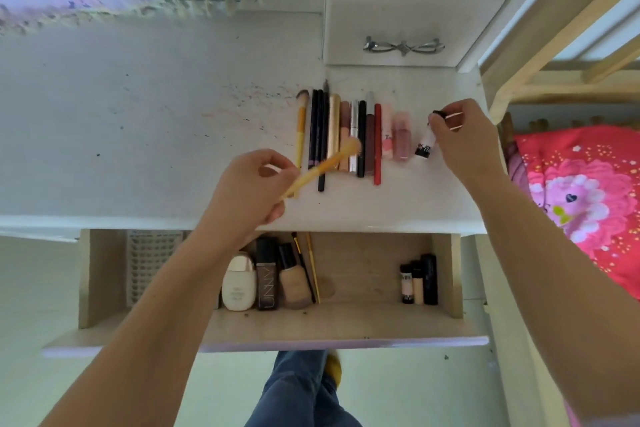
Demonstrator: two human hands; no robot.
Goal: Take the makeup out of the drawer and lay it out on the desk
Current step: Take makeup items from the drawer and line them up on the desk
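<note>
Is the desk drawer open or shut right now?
Open: the drawer is pulled out below the desk edge, with bottles and tubes visible inside.

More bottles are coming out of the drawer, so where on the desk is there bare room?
The desk is bare left of the yellow-handled brush. A narrow strip lies behind the row, before the small drawer unit. The row itself is packed tight.

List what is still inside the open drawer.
In the drawer: a white bottle, a dark UNNY tube, a beige foundation bottle, two thin brushes, three small tubes, a white basket. The left forearm covers part.
</note>
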